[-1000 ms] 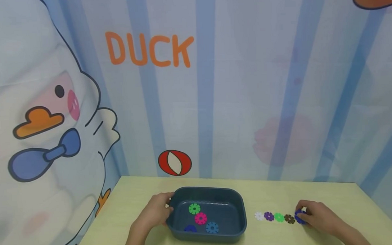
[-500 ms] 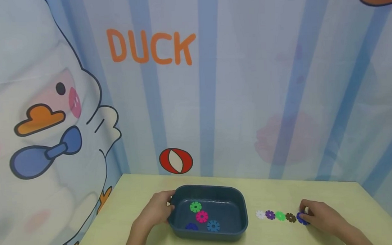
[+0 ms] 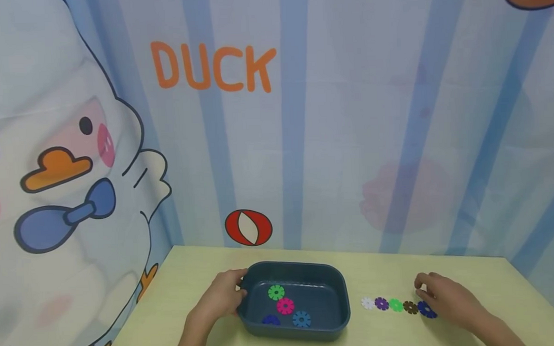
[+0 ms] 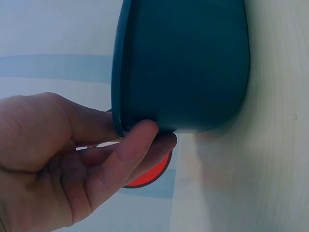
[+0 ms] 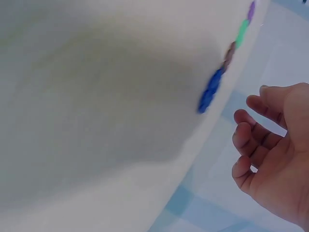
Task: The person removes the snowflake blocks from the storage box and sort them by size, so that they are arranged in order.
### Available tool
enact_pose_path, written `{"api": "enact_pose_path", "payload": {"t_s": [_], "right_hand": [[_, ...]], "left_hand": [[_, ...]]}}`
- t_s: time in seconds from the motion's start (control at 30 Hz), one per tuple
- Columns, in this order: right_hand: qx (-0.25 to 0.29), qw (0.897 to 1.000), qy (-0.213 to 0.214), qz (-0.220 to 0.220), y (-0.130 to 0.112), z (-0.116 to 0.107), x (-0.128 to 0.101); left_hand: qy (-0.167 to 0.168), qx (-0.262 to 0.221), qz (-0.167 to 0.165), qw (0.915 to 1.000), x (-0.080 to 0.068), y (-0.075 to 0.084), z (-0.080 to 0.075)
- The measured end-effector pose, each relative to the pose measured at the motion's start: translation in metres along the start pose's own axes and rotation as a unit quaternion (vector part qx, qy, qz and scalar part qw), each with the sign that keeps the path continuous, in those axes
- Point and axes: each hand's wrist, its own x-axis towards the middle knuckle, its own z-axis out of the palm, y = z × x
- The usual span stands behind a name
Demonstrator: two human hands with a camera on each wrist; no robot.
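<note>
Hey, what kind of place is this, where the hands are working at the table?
Probably a staged play or recording corner, not a home room: a cartoon duck backdrop printed DUCK walls in a pale table, which carries a dark teal tray and a row of snowflake toy discs.

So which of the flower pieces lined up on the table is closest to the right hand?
The dark blue one, at the right end of the row, just beside the right hand; the brown, green, purple and white ones lie farther left.
</note>
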Motion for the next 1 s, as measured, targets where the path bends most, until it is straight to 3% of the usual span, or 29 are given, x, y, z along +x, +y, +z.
{"api": "enact_pose_path", "payload": {"t_s": [0.3, 0.47, 0.87, 1.0], "right_hand": [[0.084, 0.995, -0.014, -0.057, -0.032, -0.001, 0.016], [0.105, 0.991, -0.017, -0.076, -0.048, 0.000, 0.022], [0.079, 0.991, 0.013, -0.109, -0.084, 0.010, 0.040], [0.058, 0.989, 0.045, -0.127, -0.096, 0.014, 0.042]], "left_hand": [[-0.001, -0.001, 0.006, 1.0000, 0.000, -0.002, 0.000], [-0.004, -0.004, 0.013, 0.9999, 0.001, -0.002, -0.001], [-0.006, -0.004, 0.005, 1.0000, 0.001, -0.001, -0.001], [-0.003, 0.006, 0.007, 1.0000, 0.001, -0.002, -0.001]]}}
